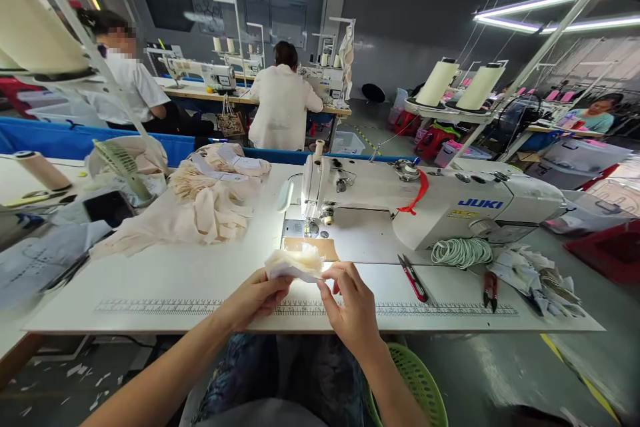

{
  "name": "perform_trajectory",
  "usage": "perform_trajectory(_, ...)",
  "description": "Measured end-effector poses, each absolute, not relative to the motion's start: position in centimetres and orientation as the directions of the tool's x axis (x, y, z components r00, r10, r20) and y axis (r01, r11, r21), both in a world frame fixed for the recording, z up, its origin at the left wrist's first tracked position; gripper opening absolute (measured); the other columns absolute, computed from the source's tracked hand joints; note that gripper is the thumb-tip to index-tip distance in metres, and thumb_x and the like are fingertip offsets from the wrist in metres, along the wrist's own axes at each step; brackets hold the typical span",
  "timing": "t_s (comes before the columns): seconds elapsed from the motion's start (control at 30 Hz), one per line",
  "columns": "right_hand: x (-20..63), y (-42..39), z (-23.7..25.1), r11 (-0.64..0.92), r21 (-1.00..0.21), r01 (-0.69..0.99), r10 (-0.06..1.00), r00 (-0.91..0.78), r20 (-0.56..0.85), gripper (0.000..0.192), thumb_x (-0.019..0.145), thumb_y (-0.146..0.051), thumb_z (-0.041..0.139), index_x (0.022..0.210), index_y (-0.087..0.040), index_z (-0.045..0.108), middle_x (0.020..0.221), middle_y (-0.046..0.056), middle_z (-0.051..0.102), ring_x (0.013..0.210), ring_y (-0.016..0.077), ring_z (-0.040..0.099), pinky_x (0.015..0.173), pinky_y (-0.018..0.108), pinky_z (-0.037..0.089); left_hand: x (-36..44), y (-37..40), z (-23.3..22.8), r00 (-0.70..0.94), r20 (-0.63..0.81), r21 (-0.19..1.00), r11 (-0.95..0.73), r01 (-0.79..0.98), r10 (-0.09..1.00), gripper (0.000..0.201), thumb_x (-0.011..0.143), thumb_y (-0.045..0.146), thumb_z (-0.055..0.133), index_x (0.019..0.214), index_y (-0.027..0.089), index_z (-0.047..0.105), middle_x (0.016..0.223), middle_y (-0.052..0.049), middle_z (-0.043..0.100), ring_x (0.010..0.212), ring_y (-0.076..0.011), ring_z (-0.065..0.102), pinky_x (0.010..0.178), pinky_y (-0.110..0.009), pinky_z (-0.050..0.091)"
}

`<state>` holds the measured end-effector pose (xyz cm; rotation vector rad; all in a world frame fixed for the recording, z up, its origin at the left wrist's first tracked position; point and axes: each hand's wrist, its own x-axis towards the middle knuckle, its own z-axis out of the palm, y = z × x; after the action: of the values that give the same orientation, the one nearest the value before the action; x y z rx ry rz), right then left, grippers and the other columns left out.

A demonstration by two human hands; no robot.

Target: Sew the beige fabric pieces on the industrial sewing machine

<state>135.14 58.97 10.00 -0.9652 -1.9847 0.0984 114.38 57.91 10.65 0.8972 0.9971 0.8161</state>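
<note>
A small piece of cream and white fabric (295,263) is stretched between my two hands, in front of the sewing machine's needle area. My left hand (267,290) pinches its left end, thumb on top. At the right end, my right hand (349,299) grips the fabric's edge between thumb and fingertips. Just beyond the fabric stands the white sewing machine (370,193), its presser foot (311,229) above the metal plate. A tan strip (327,249) lies flat on the machine bed, partly covered by the fabric.
Cream fabric pieces (210,213) are heaped on the table's left. Right of my hands lie red-handled thread snips (414,278), a second pair (491,291), a coil of pale green cord (461,252) and fabric scraps (535,280). A green basket (417,380) stands below. People sit at machines beyond.
</note>
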Motion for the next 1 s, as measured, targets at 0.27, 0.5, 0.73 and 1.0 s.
perform_trajectory(0.27,134.3,58.4,9.8,0.717,-0.336,0.611,0.608,-0.311,0.731,0.018,0.098,-0.019,0.05,0.114,-0.023,0.056,0.092,0.004,0.066,0.066,0.0152,0.063,0.062,0.028,0.052,114.2,57.5,9.8,0.282,-0.322,0.917,0.372,-0.143,0.904,0.062,0.065,0.072,0.078,0.064,0.017,0.049,0.05,0.009,0.028,0.044,-0.0045,0.015,0.044,-0.025,0.007)
perform_trajectory(0.5,132.5,57.1,9.5,0.764,-0.35,0.542,0.565,-0.302,0.768,0.019,0.095,-0.01,0.051,0.105,-0.023,0.059,0.085,0.004,0.065,0.076,0.0173,0.064,0.064,0.028,0.055,113.4,57.2,10.0,0.291,-0.22,0.906,0.305,-0.293,0.931,0.057,0.069,0.068,0.076,0.072,0.014,0.057,0.052,0.008,0.027,0.048,-0.0055,0.015,0.045,-0.023,0.01)
perform_trajectory(0.73,132.5,56.4,10.5,0.857,-0.384,0.345,0.512,-0.476,0.715,0.026,0.087,-0.004,0.048,0.102,-0.024,0.055,0.122,0.01,0.067,0.113,0.0228,0.063,0.091,0.042,0.058,113.1,57.2,9.7,0.293,-0.193,0.878,0.298,-0.374,0.936,0.053,0.078,0.066,0.066,0.082,0.013,0.065,0.055,0.006,0.033,0.048,-0.0065,0.016,0.044,-0.023,0.01)
perform_trajectory(1.0,132.6,56.8,12.3,0.855,-0.488,0.174,0.481,-0.62,0.621,0.019,0.085,-0.01,0.044,0.094,-0.023,0.054,0.133,0.012,0.062,0.129,0.0249,0.055,0.104,0.045,0.051,113.1,57.0,10.2,0.36,-0.163,0.898,0.289,-0.332,0.919,0.053,0.077,0.057,0.074,0.107,0.014,0.065,0.055,0.008,0.026,0.05,-0.007,0.013,0.046,-0.023,0.008)
